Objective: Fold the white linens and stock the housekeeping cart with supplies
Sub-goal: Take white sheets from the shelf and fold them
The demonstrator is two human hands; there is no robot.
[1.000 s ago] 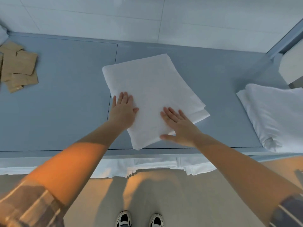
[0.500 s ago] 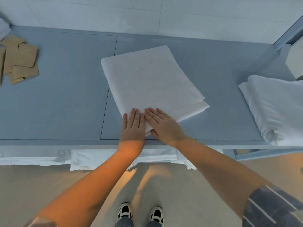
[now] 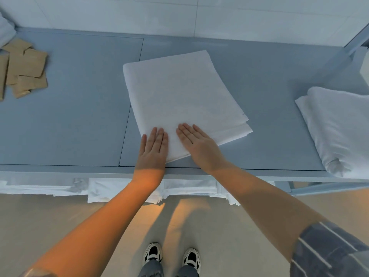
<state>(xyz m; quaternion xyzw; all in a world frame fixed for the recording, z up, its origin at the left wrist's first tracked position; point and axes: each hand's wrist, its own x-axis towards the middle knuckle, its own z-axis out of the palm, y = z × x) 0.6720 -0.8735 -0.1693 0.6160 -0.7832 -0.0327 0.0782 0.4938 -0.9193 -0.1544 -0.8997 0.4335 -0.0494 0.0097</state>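
A folded white linen (image 3: 183, 96) lies flat in the middle of the grey table (image 3: 79, 116), turned a little clockwise. My left hand (image 3: 152, 150) presses flat on its near left corner, fingers straight and together. My right hand (image 3: 197, 145) lies flat beside it on the linen's near edge, fingers straight and pointing up-left. Both hands hold nothing. A small gap of cloth shows between them.
A thicker pile of white linen (image 3: 339, 128) sits at the table's right end. Several brown paper packets (image 3: 24, 68) lie at the far left, with more white cloth (image 3: 6, 33) behind them. White sheets (image 3: 123, 188) hang below the table's front edge. A tiled wall runs behind.
Both hands slid down the linen from its middle to its near edge and came together. Since half a second ago they have parted slightly.
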